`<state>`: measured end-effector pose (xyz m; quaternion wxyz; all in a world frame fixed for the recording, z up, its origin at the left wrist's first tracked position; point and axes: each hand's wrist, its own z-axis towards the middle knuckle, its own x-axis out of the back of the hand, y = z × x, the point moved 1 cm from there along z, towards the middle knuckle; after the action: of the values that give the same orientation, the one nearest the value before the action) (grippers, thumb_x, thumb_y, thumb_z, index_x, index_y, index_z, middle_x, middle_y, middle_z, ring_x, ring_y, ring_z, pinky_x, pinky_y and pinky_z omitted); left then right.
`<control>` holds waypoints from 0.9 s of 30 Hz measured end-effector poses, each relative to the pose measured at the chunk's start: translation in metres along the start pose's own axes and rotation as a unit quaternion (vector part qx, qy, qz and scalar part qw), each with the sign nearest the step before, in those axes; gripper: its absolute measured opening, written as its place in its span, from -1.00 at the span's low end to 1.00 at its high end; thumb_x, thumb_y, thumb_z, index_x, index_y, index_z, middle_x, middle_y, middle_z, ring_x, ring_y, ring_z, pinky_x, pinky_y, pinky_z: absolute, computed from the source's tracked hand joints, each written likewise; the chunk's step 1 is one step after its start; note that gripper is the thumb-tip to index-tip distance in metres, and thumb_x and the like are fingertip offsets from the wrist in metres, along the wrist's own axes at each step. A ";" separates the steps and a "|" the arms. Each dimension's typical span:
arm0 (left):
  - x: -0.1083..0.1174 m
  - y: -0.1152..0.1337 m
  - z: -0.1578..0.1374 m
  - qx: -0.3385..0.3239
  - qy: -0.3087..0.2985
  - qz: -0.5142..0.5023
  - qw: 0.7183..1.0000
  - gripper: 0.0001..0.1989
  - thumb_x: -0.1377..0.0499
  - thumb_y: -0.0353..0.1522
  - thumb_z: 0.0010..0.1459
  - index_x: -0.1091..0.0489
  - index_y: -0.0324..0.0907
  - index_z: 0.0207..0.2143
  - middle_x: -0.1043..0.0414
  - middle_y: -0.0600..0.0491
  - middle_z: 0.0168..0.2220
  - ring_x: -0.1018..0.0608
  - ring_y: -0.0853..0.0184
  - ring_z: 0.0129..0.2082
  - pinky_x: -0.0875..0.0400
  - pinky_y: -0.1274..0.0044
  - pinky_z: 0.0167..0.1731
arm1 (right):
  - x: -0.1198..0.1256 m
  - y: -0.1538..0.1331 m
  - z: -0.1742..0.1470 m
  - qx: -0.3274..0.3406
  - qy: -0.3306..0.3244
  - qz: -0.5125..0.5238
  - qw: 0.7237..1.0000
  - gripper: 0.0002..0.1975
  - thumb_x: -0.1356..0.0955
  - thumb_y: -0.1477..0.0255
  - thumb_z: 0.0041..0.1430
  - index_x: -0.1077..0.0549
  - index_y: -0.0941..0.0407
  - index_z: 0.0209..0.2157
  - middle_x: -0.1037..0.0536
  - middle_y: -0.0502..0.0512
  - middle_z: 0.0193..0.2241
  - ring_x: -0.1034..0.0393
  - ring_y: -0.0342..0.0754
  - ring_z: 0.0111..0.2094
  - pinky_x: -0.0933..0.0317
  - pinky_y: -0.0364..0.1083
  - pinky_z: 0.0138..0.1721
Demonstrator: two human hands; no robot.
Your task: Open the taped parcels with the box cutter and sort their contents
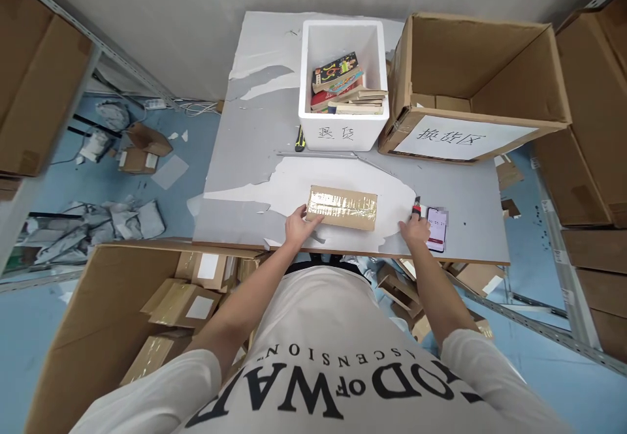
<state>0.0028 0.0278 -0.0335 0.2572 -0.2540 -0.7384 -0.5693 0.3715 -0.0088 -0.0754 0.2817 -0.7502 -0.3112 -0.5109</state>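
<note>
Floor (196, 143), blue, strewn with packaging (108, 228). Counter (245, 140), grey, marked with ragged white patches. Taped box (343, 208), lying near the counter's front edge; left hand (300, 225) pinching its left end, best kept firm and low for steadiness. Red knife (416, 211), right hand (416, 230) closed round it; best angled away from the left hand.

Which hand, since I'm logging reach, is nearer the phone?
Right. The right hand, holding a red cutter, is just beside the phone; the left hand is farther off, touching the taped box.
</note>
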 end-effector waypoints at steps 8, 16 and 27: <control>-0.014 0.002 -0.014 -0.238 0.097 0.122 0.959 -0.83 -0.14 -0.25 0.22 -0.50 -0.10 -0.28 -0.49 -0.07 -0.20 -0.48 0.18 -0.06 -0.24 0.26 0.03 | -0.014 0.009 0.015 -0.033 -0.013 -0.021 0.999 -0.55 -0.28 0.35 0.13 -0.22 0.22 0.05 -0.26 0.50 0.01 -0.21 0.28 0.05 -0.15 0.15 -0.03; -0.024 -0.001 -0.020 -0.379 -0.017 0.162 0.911 -0.69 -0.04 -0.35 0.27 -0.37 -0.13 0.04 -0.42 -0.11 0.06 -0.35 0.18 0.19 -0.17 0.25 0.19 | 0.001 -0.002 0.006 0.018 -0.017 0.038 0.999 -0.48 -0.22 0.43 0.10 -0.18 0.31 0.10 -0.28 0.52 0.00 -0.21 0.28 0.03 -0.13 0.21 0.00; -0.038 -0.013 -0.017 -0.377 -0.007 0.186 0.907 -0.63 -0.01 -0.43 0.26 -0.34 -0.12 0.10 -0.33 -0.15 0.17 -0.23 0.12 0.28 -0.20 0.19 0.18 | 0.096 -0.159 -0.068 0.578 -0.166 0.027 0.799 -0.45 -0.15 0.40 0.31 -0.05 -0.08 0.31 -0.38 0.15 0.10 -0.34 0.10 0.03 -0.26 0.04 -0.04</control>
<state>0.0233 0.0054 -0.0642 0.2383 -0.4682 -0.4095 -0.7458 0.2393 0.0611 0.0537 0.6205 -0.5296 -0.5703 -0.0961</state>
